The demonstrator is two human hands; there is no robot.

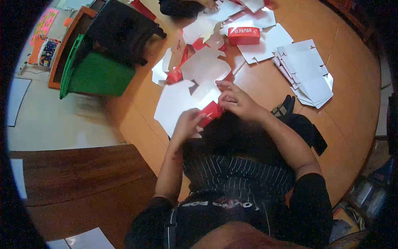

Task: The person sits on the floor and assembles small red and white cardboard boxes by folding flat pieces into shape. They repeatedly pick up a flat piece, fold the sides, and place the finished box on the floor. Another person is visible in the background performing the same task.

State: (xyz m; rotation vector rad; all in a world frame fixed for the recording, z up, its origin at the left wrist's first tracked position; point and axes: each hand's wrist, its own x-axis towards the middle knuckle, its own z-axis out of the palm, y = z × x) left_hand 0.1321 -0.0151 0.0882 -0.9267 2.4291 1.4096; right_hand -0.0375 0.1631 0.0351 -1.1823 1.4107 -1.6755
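A partly folded cardboard box, red outside and white inside, lies over my lap; its red panel (210, 114) shows between my two hands. My left hand (188, 122) is closed on the left end of that red panel, thumb lying over it. My right hand (235, 99) is at the panel's right end, fingers bent and pinched at the box's edge; some fingertips are hidden. A white flap (205, 64) of cardboard stands up just beyond my hands.
A folded red box (243, 36) and loose card sheets lie ahead on the orange floor. To the right is a stack of flat white blanks (304, 68). Another person's hand (210, 5) is at the top. A green bin (99, 74) stands left, beside dark wood (87, 182).
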